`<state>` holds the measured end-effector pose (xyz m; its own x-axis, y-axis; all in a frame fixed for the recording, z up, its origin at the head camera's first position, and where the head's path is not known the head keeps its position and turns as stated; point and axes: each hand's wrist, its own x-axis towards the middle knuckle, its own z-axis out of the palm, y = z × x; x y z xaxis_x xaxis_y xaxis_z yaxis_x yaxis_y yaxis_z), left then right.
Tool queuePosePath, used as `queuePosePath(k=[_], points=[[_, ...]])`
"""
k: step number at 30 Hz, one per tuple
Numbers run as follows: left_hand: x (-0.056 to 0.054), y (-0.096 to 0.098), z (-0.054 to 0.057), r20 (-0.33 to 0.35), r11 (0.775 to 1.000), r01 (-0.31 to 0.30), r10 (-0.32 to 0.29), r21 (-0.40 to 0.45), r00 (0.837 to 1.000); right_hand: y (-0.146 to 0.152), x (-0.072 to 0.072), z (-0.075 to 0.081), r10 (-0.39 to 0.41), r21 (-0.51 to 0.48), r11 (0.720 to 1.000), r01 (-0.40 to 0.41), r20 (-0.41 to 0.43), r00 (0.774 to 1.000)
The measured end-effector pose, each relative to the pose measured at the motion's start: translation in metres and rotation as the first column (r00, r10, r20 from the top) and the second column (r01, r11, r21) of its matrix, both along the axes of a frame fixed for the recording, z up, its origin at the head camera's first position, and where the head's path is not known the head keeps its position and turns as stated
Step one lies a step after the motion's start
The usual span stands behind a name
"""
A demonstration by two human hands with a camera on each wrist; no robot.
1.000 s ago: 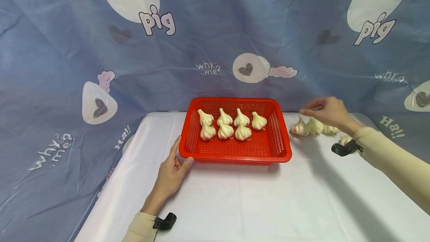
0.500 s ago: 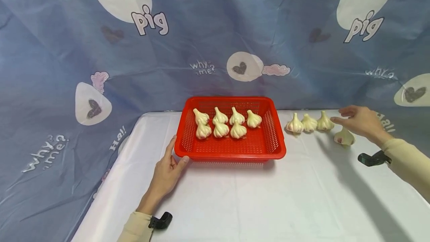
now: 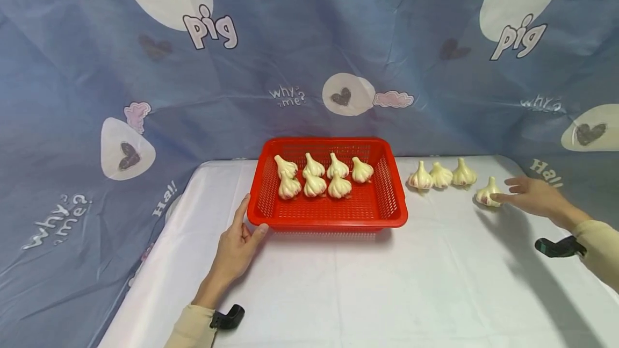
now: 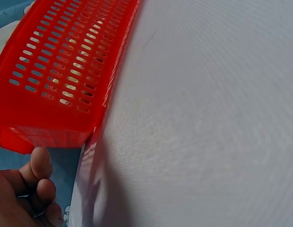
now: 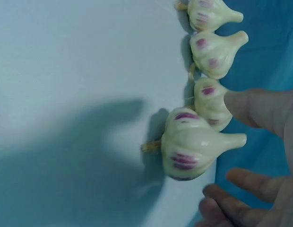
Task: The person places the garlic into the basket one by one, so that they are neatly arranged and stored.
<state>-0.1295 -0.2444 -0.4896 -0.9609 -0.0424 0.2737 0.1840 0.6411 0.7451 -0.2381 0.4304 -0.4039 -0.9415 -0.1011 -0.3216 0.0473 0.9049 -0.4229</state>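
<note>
A red plastic basket (image 3: 329,224) stands on the table with several garlic bulbs (image 3: 314,186) in two rows toward its back left. My left hand (image 3: 234,251) holds its front left corner, thumb at the front rim and index finger along the left side; in the left wrist view the other fingers (image 4: 41,163) curl beside the rim. Far right, my right hand (image 3: 537,197) reaches over a single garlic bulb (image 3: 488,193). In the right wrist view, thumb (image 5: 255,109) and fingers are spread on either side of that bulb's neck, apart from it.
Right of the basket, three more garlic bulbs (image 3: 441,176) sit in a row near the table's back edge. A white cloth (image 3: 367,289) covers the table. Behind hangs a blue printed curtain (image 3: 271,42).
My right hand has moved right and down, from above the bulb row to the single bulb at the far right. My left hand stays at the basket corner. The head view has shifted slightly.
</note>
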Motion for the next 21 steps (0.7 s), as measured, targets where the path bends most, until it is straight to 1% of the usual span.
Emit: queuePosePath(k=[7,10,16,21], points=[[0.000,-0.001,0.000,-0.006,1.000,0.004,-0.004,0.005,1.000,0.005,0.003,-0.013,0.067,-0.083,0.994,-0.067,0.007,0.998],[0.000,-0.001,-0.001,-0.008,1.000,0.005,-0.005,0.009,1.000,0.005,0.003,-0.017,0.069,-0.102,0.993,-0.067,0.011,0.998],[0.000,0.000,-0.001,-0.008,1.000,0.008,-0.007,0.011,1.000,0.007,0.001,-0.021,0.044,-0.086,0.995,-0.041,0.028,0.999],[0.000,0.000,0.000,-0.007,1.000,0.009,-0.009,0.009,1.000,0.008,0.001,-0.027,0.029,-0.076,0.997,-0.029,-0.005,1.000]])
